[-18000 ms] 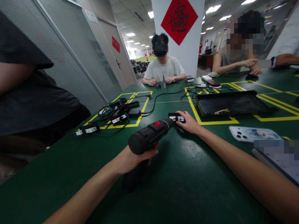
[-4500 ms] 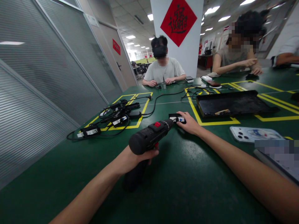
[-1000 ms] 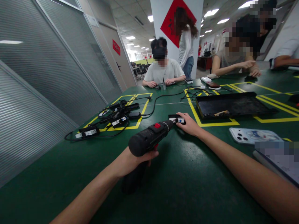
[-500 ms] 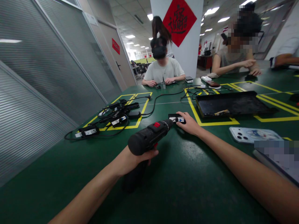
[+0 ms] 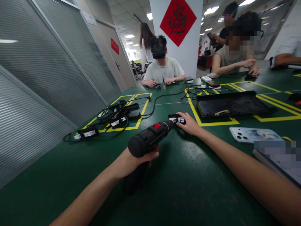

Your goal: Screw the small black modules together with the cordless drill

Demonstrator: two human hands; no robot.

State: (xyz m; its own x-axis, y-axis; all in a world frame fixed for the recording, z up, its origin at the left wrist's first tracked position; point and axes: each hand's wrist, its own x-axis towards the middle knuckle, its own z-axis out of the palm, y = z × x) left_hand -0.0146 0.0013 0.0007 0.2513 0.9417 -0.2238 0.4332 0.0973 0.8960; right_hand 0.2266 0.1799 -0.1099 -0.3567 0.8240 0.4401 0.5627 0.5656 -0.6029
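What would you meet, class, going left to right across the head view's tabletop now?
Leftmost black-and-white rectangular piece → black power drill with red trigger → small black-and-white rectangular block → bare right hand → pale-blue patterned phone.

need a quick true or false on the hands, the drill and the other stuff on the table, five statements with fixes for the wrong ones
1. The left hand grips the drill. True.
2. The right hand is on the drill's handle. False: it holds the small black-and-white block.
3. The drill's front end points toward that block. True.
4. The phone lies inside the black tray. False: the phone lies outside the tray, on the green table.
5. The tangled cables lie left of the tray in the picture. True.
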